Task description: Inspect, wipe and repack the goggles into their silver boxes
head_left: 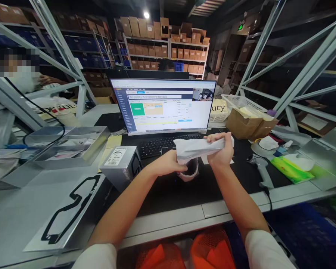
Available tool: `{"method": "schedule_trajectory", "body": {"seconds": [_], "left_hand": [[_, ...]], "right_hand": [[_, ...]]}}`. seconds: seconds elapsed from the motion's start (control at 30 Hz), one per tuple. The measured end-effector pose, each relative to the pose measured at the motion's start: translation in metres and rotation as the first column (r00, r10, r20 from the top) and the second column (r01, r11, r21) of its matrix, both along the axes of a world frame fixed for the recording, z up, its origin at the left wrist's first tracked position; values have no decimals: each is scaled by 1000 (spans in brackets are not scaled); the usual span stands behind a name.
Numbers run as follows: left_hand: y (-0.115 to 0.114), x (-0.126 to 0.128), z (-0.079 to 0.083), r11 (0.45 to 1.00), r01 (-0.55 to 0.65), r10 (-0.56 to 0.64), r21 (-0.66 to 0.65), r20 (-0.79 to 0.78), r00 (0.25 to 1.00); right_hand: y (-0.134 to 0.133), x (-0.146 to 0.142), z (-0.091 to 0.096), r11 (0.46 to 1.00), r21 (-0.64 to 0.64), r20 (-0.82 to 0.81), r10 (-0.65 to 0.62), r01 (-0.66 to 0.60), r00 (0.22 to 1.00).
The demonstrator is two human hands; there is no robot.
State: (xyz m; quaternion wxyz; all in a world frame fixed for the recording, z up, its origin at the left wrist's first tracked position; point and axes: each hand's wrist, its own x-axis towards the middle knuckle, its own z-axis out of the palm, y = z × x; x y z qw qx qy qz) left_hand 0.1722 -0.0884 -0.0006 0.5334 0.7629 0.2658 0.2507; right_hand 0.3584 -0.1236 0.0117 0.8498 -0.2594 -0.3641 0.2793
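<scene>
In front of the monitor, my right hand (222, 151) is closed round one end of a long white wrapped packet (197, 148), held roughly level. Just below the packet is a small pale pouch (189, 176) with its mouth facing up and a dark inside. My left hand (168, 164) grips the pouch's rim at its left side, thumb near the opening. What the packet contains is hidden by its wrapping. Behind both hands lies a black keyboard (162, 145), partly covered by them.
A lit monitor (162, 106) stands at the back. To the left are a grey product box (120, 168), a larger flat box (70, 213) and grey trays (72, 149). A barcode scanner (260, 170), green packet (291, 170) and cardboard box (249, 123) sit at right. Orange baskets (212, 248) are below the edge.
</scene>
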Motion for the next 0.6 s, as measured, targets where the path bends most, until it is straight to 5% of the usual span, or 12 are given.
{"method": "schedule_trajectory", "body": {"seconds": [0.1,0.2,0.3,0.43,0.53,0.6], "left_hand": [[3,-6,-5,975,80,-71,-206,52,996],[6,-9,-8,980,19,-11,-197,40,999],[2,-6,-11,997,-82,82,-6,-4,997],[-7,-2,-13,948,-82,92,309,-19,996],[-5,-4,-12,943,45,-27,328,-61,998],[1,-8,-12,976,109,-103,189,-43,994]], "right_hand": [[-7,13,-13,969,198,229,-192,147,954],[-25,26,-11,931,334,522,-311,145,795],[-42,26,1,946,322,774,-277,23,569],[-47,13,13,959,205,932,-131,-194,338],[-37,6,11,914,242,939,-137,-327,314],[-27,5,5,880,363,906,-255,-308,339]]}}
